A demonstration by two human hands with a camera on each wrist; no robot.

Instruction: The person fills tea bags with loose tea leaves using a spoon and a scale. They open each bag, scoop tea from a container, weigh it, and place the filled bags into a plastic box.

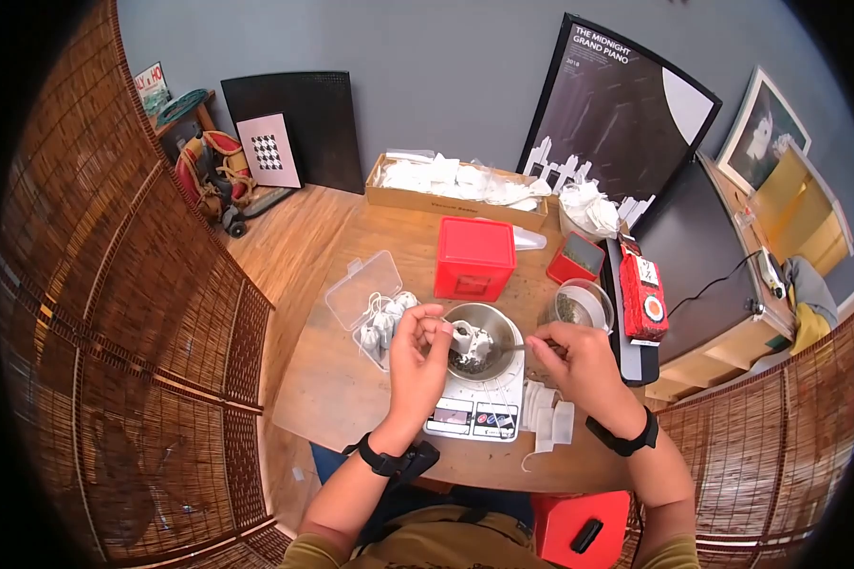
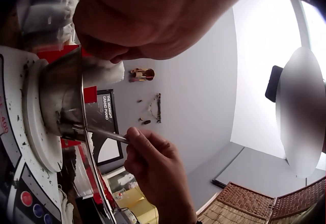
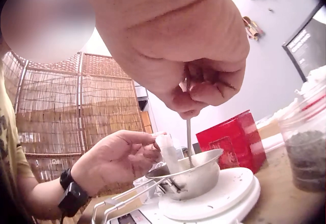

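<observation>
Fingers pinch at both ends of the action: the left hand grips a small white fabric bag by its top, curled round it, and holds it upright over the metal bowl. Across from it, the right hand has a narrow pinch on the thin handle of a metal spoon, whose lower end reaches down inside the bowl. Dark dried leaves lie in there, with something white beside them.

Under the bowl sits the white digital scale, dark crumbs scattered on its top. Over to the left, a clear plastic box stands with its lid up, white stringed pouches bunched inside. Just right of the scale, empty white bags lie overlapping on the wooden table.

Behind the bowl stands a closed red tin; to the right come a smaller open red tin, a clear jar of dark leaves and a red packet. Farther back, a cardboard box brims with white bags.
</observation>
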